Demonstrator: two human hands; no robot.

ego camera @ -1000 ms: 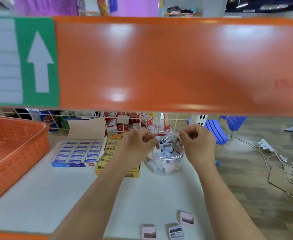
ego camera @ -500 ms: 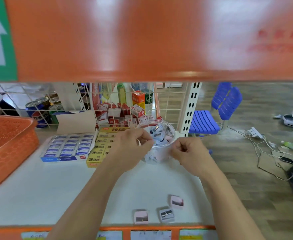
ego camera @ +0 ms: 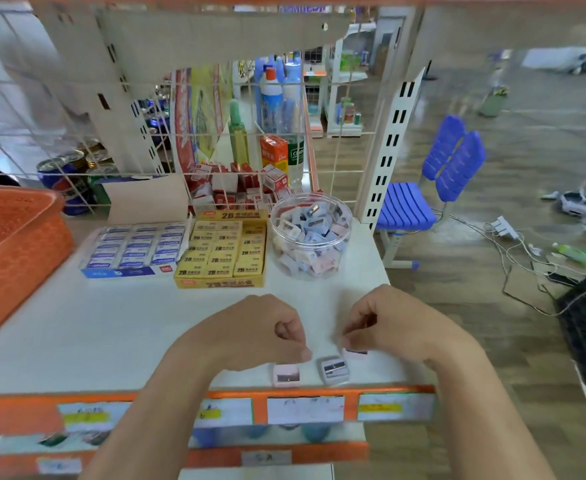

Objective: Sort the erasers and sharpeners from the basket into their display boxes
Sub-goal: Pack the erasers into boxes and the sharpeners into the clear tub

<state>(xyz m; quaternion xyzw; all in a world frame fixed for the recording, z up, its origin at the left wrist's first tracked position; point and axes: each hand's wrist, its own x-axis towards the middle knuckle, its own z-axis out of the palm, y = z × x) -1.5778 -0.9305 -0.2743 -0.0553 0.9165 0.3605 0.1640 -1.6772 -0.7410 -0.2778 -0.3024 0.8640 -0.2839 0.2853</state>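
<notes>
Far to the left of both hands, the orange basket [ego camera: 18,216] sits at the edge of the white shelf [ego camera: 94,334]. Beyond the left hand and to its left lies the blue-and-white eraser box [ego camera: 135,249]. The yellow 2B eraser box [ego camera: 224,251] is just beside that box, straight ahead of the left hand. The clear sharpener jar [ego camera: 345,251], nearly full, stands beyond the gap between the hands.

The left hand [ego camera: 250,334] hovers near the front edge with its fingers curled in, and nothing can be seen in it. A pink sharpener [ego camera: 286,374] lies just below its thumb. A grey sharpener [ego camera: 334,368] lies between the hands. The right hand [ego camera: 402,327] has curled fingertips at a third sharpener [ego camera: 355,353], but whether it pinches it cannot be told. A blue chair [ego camera: 423,202] stands beyond the right hand.
</notes>
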